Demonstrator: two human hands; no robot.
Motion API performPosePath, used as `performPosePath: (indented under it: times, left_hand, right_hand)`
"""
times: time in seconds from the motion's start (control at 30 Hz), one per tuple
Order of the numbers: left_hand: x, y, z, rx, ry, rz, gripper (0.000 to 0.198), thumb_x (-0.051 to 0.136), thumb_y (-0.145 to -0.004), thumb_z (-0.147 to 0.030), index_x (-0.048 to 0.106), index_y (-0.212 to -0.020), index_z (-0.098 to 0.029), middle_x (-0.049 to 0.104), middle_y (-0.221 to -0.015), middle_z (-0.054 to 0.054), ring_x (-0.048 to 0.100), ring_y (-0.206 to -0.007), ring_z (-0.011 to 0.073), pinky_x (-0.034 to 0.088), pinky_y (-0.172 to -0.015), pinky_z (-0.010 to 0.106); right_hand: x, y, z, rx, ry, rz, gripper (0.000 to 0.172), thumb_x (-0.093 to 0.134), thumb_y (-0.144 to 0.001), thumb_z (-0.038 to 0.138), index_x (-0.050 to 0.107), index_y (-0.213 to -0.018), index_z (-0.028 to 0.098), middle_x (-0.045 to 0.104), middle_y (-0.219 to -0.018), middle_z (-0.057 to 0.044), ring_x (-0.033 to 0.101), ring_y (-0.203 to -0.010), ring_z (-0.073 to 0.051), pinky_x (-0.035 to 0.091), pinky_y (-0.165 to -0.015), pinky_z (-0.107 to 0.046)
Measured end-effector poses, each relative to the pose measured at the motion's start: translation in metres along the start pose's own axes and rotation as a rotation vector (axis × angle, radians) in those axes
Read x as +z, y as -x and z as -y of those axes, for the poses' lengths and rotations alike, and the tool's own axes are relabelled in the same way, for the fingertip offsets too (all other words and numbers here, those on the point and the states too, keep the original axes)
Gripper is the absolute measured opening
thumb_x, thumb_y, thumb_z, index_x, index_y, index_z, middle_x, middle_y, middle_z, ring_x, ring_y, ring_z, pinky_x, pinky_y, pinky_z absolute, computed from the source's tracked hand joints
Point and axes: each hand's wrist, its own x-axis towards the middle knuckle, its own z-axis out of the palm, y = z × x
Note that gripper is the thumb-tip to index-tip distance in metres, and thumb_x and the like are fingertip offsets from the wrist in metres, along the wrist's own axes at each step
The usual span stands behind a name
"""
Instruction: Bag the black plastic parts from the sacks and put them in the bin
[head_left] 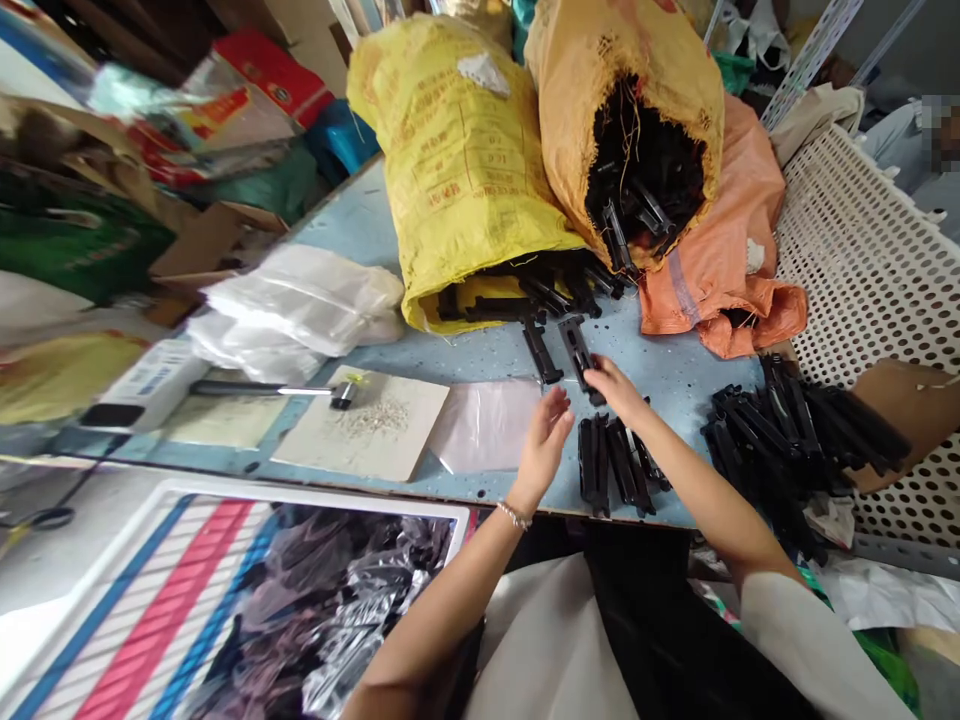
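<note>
My right hand [613, 387] reaches forward over the blue table [360, 225] and its fingers close on one long black plastic part [578, 352] that lies loose near the yellow sack. My left hand [545, 442] hovers just behind it, fingers apart and empty, above a thin clear plastic bag [484, 422]. A short row of the same black parts [616, 462] lies side by side at the table's near edge, right under my right forearm. More black parts spill from the yellow sack [457, 160] and fill the orange-yellow sack [630, 120].
A heap of black parts [787, 440] lies at the right beside a white perforated basket [870, 290]. A hammer [277, 390] rests by a board [371, 432], with white bags [300, 300] behind. A striped bag of plastic wrappers [247, 600] stands below the table. Another person sits far right.
</note>
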Motion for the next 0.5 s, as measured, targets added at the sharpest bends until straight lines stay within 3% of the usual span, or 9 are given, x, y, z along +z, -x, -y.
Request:
performPosePath:
  times: [0.07,0.1,0.17,0.23,0.3,0.37,0.5]
  left_hand:
    - [0.005,-0.009,-0.017,-0.148,0.234,0.031,0.048,0.063,-0.087,-0.055,0.058,-0.121,-0.021,0.066,-0.117,0.009,0.065,-0.107,0.0218,0.052,-0.095,0.038]
    - [0.008,-0.010,-0.026,-0.199,0.304,0.053,0.046,0.065,-0.085,-0.054,0.060,-0.116,-0.020,0.068,-0.106,0.007,0.066,-0.097,0.0195,0.054,-0.087,0.034]
    - [0.013,-0.005,-0.041,-0.266,0.347,0.109,0.041,0.072,-0.080,-0.048,0.061,-0.106,-0.019,0.066,-0.086,0.001,0.064,-0.074,0.0141,0.053,-0.069,0.026]
    - [0.017,0.008,-0.052,-0.322,0.325,0.187,0.037,0.077,-0.076,-0.044,0.062,-0.097,-0.017,0.063,-0.077,-0.001,0.058,-0.059,0.0105,0.048,-0.056,0.023]
    - [0.020,0.023,-0.059,-0.407,0.311,0.260,0.036,0.075,-0.076,-0.046,0.061,-0.090,-0.016,0.063,-0.075,-0.001,0.056,-0.053,0.0098,0.045,-0.050,0.023]
    - [0.023,0.034,-0.061,-0.444,0.294,0.247,0.036,0.074,-0.075,-0.048,0.060,-0.086,-0.016,0.063,-0.074,-0.001,0.055,-0.052,0.0101,0.045,-0.049,0.024]
    - [0.023,0.039,-0.057,-0.376,0.225,0.082,0.036,0.075,-0.073,-0.048,0.060,-0.084,-0.017,0.062,-0.069,-0.002,0.055,-0.053,0.0098,0.045,-0.051,0.023]
  right_hand:
    - [-0.004,0.047,-0.002,-0.210,-0.108,0.066,0.034,0.047,-0.098,0.041,0.055,-0.125,0.023,0.067,-0.117,-0.007,0.063,-0.108,-0.022,0.052,-0.091,-0.035]
    - [-0.007,0.066,-0.002,-0.260,-0.088,0.063,0.031,0.046,-0.099,0.043,0.057,-0.118,0.022,0.067,-0.113,-0.007,0.063,-0.104,-0.022,0.051,-0.090,-0.036]
    - [-0.017,0.087,-0.001,-0.318,0.031,-0.085,0.031,0.040,-0.101,0.047,0.059,-0.100,0.022,0.065,-0.097,-0.006,0.063,-0.092,-0.022,0.050,-0.084,-0.037]
    - [-0.026,0.088,0.001,-0.390,0.169,-0.260,0.036,0.036,-0.102,0.051,0.056,-0.090,0.022,0.061,-0.088,-0.006,0.060,-0.086,-0.022,0.049,-0.080,-0.038]
    - [-0.031,0.076,0.001,-0.492,0.241,-0.325,0.040,0.035,-0.100,0.055,0.055,-0.087,0.023,0.060,-0.085,-0.006,0.058,-0.085,-0.023,0.048,-0.078,-0.038]
    - [-0.028,0.063,0.002,-0.513,0.203,-0.297,0.045,0.034,-0.100,0.059,0.053,-0.080,0.024,0.058,-0.078,-0.005,0.055,-0.078,-0.021,0.047,-0.074,-0.036]
    - [-0.010,0.060,0.008,-0.261,-0.093,-0.077,0.053,0.023,-0.103,0.059,0.048,-0.073,0.023,0.049,-0.062,0.002,0.048,-0.060,-0.016,0.042,-0.060,-0.029]
